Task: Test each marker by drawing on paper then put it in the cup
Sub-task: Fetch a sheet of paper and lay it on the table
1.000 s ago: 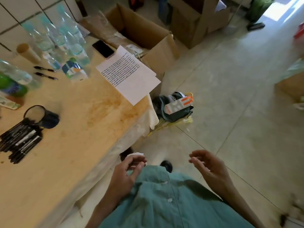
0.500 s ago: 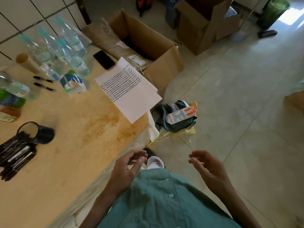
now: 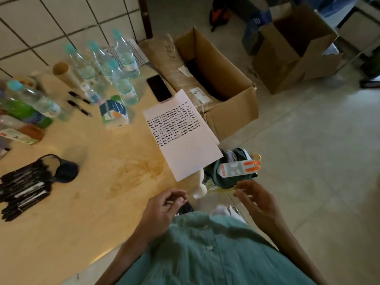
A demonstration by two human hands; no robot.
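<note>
1. Table (image 3: 61, 233): tan top with a brownish stain near the middle; it fills the left half of the view, against a tiled wall.
2. Cardboard boxes: one open box (image 3: 224, 103) stands on the floor just beyond the table's far corner, a second open box (image 3: 292, 58) further off to the right.
3. Shirt (image 3: 205, 254): green, buttoned, at the bottom edge, covering the person's front.
4. Paper (image 3: 185, 149): white sheet at the table's right edge, one corner overhanging; rows of black wavy lines cover its upper half.
5. Water bottles (image 3: 121, 83): a group of clear ones with blue caps stands at the back of the table; more bottles lie at the far left.
6. Markers (image 3: 22, 188): a pile of black ones lies at the left edge, touching the cup. Two separate markers (image 3: 79, 103) lie near the bottles.
7. Cup (image 3: 61, 169): dark, lying on its side, mouth toward the pile.
8. Phone (image 3: 159, 88): dark screen, just beyond the paper.
9. Left hand (image 3: 164, 208): over the table edge, fingers loosely curled, holding nothing visible.
10. Right hand (image 3: 257, 202): over the floor, fingers relaxed and part-bent, empty.
</note>
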